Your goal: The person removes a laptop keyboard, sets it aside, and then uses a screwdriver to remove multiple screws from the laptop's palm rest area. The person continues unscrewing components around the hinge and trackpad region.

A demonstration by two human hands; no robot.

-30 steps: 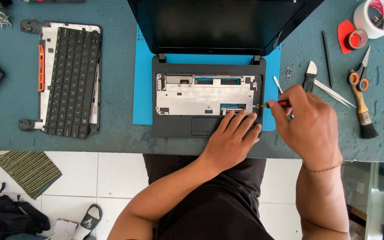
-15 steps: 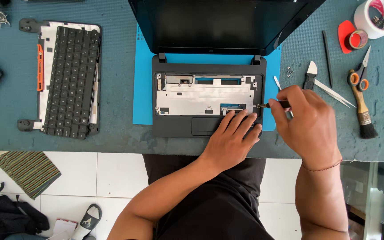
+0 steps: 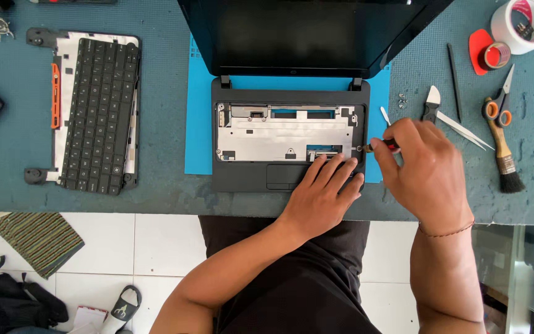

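A small black laptop [image 3: 236, 176] lies open on a blue mat [image 3: 198, 124] with its keyboard removed, baring a silver metal plate [image 3: 279, 133]. My left hand [image 3: 322, 198] rests flat on the palm rest at the laptop's lower right, fingers spread. My right hand [image 3: 424, 167] grips a small screwdriver [image 3: 378, 146] with a red and black handle. Its tip touches the right edge of the metal plate near a screw.
The removed keyboard [image 3: 97, 114] lies at the left. At the right are tweezers [image 3: 461, 130], cutters [image 3: 431, 102], scissors [image 3: 500, 102], a brush [image 3: 507, 167], tape rolls [image 3: 520, 25], a red pick [image 3: 478, 43] and loose screws [image 3: 402, 99]. The table's front edge runs below the laptop.
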